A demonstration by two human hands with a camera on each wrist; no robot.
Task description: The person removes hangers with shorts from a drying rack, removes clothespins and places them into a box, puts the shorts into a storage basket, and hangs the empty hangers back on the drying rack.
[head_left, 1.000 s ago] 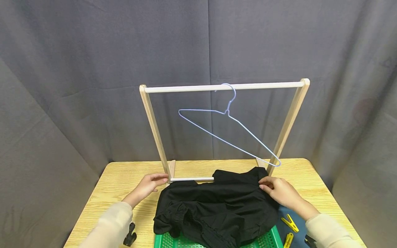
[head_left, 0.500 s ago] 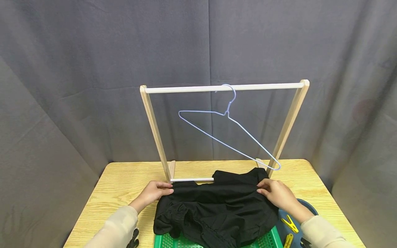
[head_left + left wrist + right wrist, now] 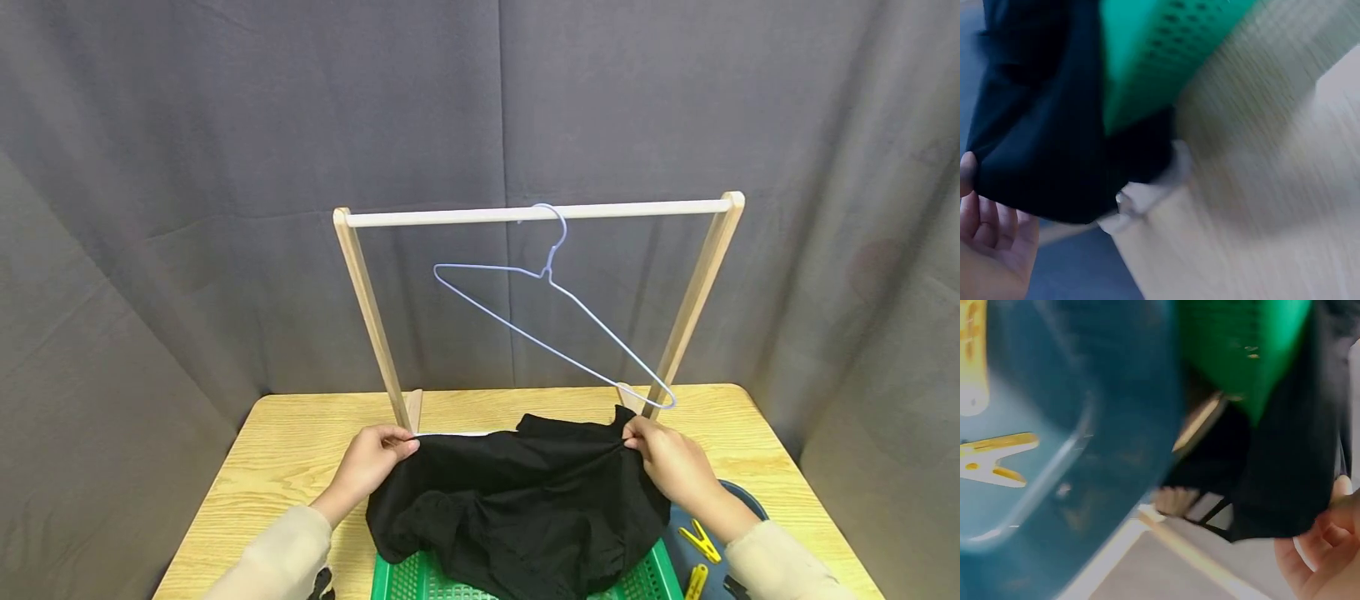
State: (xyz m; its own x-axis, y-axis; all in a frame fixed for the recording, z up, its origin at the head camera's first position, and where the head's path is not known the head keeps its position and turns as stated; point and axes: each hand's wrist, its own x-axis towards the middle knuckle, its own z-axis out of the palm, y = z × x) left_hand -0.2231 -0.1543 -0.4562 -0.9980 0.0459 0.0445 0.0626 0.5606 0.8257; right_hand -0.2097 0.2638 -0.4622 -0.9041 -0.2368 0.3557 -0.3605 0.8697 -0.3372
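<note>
A black garment [image 3: 525,500] lies over the green basket [image 3: 408,575], its far edge pulled taut between both hands. At its far left corner my left hand [image 3: 369,462] pinches the cloth between thumb and fingers. My right hand [image 3: 671,462] pinches the far right part, where creases run from the fingertips. In the left wrist view the cloth [image 3: 1041,150] hangs from the thumb and fingers beside the basket's perforated wall [image 3: 1172,44]. The right wrist view, partly blurred, has the garment [image 3: 1285,481] held at its edge. What kind of garment it is cannot be told.
A wooden rack with a white bar [image 3: 450,217] stands behind, and a lavender wire hanger [image 3: 525,333] hangs tilted from it. To the right, a blue basin [image 3: 738,496] holds yellow clothespins [image 3: 699,540]. Grey curtains surround the wooden table [image 3: 300,442].
Both hands have closed on the garment's far edge, the left after moving in from the rack's lower left. The cloth has been lifted a little and stretched between them.
</note>
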